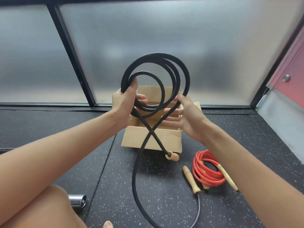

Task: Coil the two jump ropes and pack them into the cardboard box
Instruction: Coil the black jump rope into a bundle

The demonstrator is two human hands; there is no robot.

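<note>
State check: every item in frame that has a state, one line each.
cardboard box: open, flaps up
black jump rope: partly coiled, held up, tail trailing on floor
red jump rope: coiled, lying on floor right of cardboard box
left hand: grips the black coils
right hand: fingers spread, against black jump rope

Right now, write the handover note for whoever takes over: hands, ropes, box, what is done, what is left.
Left hand grips the black rope coils above the open cardboard box.
Right hand, fingers straight, touches the outer loop.
One wooden handle dangles before the box; the tail trails on the floor.
Red rope lies coiled on the floor, right of the box.
Done: red coiled, black partly.
Left: finish the black coil, pack both.
</note>
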